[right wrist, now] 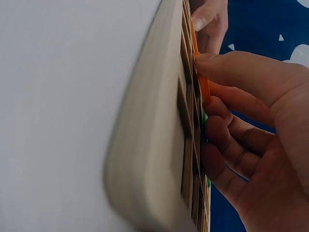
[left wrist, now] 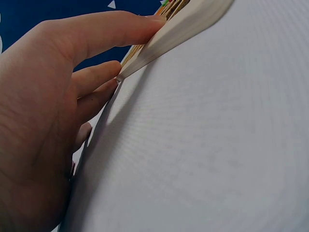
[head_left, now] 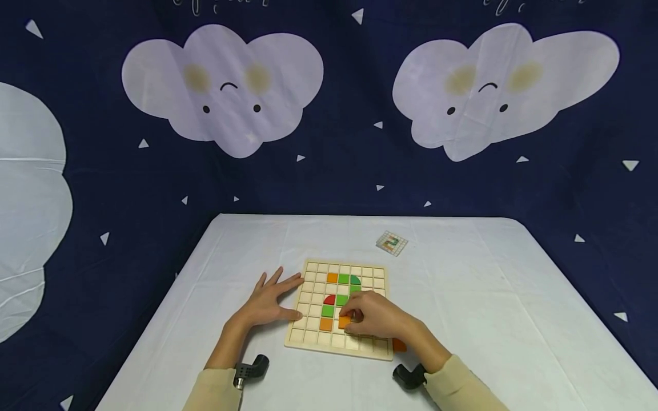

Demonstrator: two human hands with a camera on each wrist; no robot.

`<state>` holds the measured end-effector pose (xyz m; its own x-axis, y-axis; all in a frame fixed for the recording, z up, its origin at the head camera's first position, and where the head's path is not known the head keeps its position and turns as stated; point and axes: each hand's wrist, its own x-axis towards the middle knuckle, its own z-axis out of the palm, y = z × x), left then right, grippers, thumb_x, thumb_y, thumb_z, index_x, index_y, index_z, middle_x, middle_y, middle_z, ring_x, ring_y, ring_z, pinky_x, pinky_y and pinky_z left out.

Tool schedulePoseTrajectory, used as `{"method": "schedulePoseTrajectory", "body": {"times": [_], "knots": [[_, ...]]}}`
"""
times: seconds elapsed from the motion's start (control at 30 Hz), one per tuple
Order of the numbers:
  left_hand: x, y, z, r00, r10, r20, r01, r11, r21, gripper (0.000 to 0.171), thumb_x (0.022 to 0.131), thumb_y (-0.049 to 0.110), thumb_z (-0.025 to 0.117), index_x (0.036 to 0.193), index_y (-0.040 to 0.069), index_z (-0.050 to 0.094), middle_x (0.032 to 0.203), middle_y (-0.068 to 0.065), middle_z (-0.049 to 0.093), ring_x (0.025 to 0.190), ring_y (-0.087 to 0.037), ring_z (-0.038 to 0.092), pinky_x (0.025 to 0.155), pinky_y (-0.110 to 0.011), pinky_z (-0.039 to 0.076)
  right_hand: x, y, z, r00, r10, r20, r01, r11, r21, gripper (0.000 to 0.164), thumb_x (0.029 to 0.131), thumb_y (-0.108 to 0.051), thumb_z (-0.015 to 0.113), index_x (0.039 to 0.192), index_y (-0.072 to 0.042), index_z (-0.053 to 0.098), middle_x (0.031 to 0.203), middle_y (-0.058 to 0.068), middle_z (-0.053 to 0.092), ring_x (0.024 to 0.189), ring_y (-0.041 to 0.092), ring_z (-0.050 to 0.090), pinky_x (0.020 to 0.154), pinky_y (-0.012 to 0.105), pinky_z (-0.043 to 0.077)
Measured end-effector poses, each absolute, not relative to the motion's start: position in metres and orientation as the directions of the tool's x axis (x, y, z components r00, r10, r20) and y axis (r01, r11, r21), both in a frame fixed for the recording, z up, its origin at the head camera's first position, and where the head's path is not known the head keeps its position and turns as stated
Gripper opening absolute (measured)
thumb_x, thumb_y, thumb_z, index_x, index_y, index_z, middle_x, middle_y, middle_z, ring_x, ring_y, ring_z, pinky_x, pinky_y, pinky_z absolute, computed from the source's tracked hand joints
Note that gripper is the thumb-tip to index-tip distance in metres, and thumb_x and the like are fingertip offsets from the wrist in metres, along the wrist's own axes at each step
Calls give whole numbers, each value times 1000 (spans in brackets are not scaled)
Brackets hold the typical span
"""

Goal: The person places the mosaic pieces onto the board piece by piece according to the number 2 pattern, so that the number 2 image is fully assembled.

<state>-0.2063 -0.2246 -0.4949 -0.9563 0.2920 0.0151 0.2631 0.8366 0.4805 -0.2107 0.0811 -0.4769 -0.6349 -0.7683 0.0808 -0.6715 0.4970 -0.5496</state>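
A square wooden grid board (head_left: 313, 337) lies on the white table. My left hand (head_left: 264, 303) has its fingers spread, thumb and fingertips touching the board's left edge; the left wrist view shows them against the rim. Between thumb and fingers my right hand (head_left: 377, 315) pinches an orange square tile (head_left: 344, 322) at a lower-middle cell; in the right wrist view the tile (right wrist: 204, 87) stands tilted at the grid. Other tiles sit in cells: orange squares (head_left: 332, 278), green squares (head_left: 327, 311), a red quarter-round (head_left: 329, 299) and a dark green quarter-round (head_left: 354, 280). My right hand hides some cells.
A small pattern card (head_left: 392, 243) with a printed grid lies behind the board, to the right. An orange-red piece (head_left: 398, 345) shows at the board's lower right edge, partly under my right wrist. A dark blue cloth (head_left: 349, 182) with clouds hangs behind the table.
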Motion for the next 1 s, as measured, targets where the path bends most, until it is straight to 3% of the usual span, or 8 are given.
{"method": "schedulePoseTrajectory", "body": {"times": [0.67, 1.0], "knots": [[-206, -224, -496, -955, 297, 23, 270, 831, 487, 84, 66, 57, 75, 142, 31, 49, 148, 16, 37, 145, -23, 8, 115, -48, -7, -205, 70, -473, -628, -777, 51, -686, 520, -509, 27, 80, -35, 78, 103, -22, 74, 89, -16, 57, 73, 3, 51, 62, 19, 45], [-207, -225, -497, -955, 296, 24, 270, 833, 482, 85, 66, 58, 75, 142, 32, 49, 148, 17, 36, 145, -22, 8, 115, -47, -7, -208, 80, -475, -623, -778, 83, -683, 488, -543, 22, 82, -32, 75, 102, -22, 74, 91, -16, 60, 75, 3, 54, 66, 20, 48]]}}
